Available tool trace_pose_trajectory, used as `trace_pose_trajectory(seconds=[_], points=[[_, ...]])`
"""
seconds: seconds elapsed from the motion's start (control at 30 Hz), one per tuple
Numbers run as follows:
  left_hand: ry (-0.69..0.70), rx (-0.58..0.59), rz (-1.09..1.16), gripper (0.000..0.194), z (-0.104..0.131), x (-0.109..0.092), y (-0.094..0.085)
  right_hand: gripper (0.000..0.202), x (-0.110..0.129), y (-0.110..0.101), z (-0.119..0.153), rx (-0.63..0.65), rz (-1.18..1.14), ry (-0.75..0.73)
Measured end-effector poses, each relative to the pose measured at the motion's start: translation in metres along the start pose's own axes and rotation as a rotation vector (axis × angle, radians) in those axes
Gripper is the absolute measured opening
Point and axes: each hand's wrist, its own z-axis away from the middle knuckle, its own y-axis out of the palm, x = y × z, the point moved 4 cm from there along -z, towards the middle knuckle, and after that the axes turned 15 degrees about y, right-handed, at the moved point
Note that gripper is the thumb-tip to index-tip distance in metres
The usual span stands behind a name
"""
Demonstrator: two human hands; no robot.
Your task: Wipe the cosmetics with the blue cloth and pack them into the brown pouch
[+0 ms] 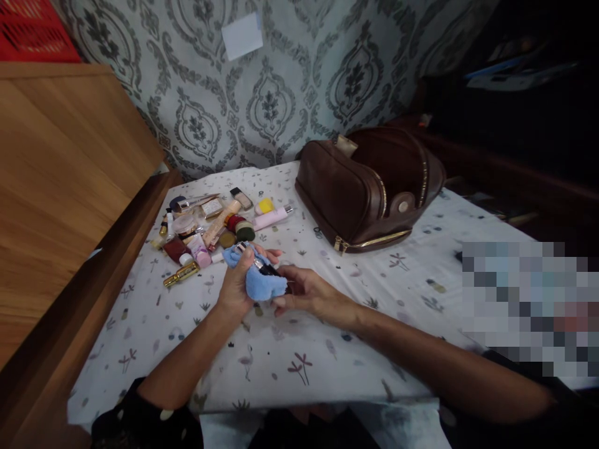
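Wearing dark dotted sleeves (150, 421) nearest the camera, and holding both forearms (189, 362) over the near edge of a cloth-covered table (346, 371), slanting them inward to meet left of centre. Clasping a blue cloth (264, 287) in the left hand (235, 285), pressing the thumb over slim black-and-silver items (267, 269) lying in its fold, seemingly to stop them slipping. Holding the right hand (311, 293) close alongside, bending its fingers at the bundle's right end, probably for steadying; not showing whether actually gripping. Showing, toward the far left corner, loosely heaped cosmetics (219, 223), perhaps lying spread for easy choosing. Showing, by the far edge's right half, a brown bag (337, 193) standing unzipped and gaping, apparently for easy access.
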Motion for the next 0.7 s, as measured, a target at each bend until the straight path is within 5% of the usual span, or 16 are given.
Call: trace_pose_trajectory(seconds=[0.2,0.37,0.7], points=[[-0.011,-0.068,0.047,0.042,-0.001,0.001,-0.004,0.072,-0.004,-0.004,-0.003,-0.065,0.011,-0.022],[0.01,-0.118,0.187,0.041,-0.006,0.005,-0.009,0.051,-0.004,-0.007,-0.001,-0.248,0.082,-0.07],[0.04,-0.106,0.265,0.041,-0.008,0.004,-0.012,0.04,-0.002,-0.006,0.001,-0.001,-0.053,0.035]])
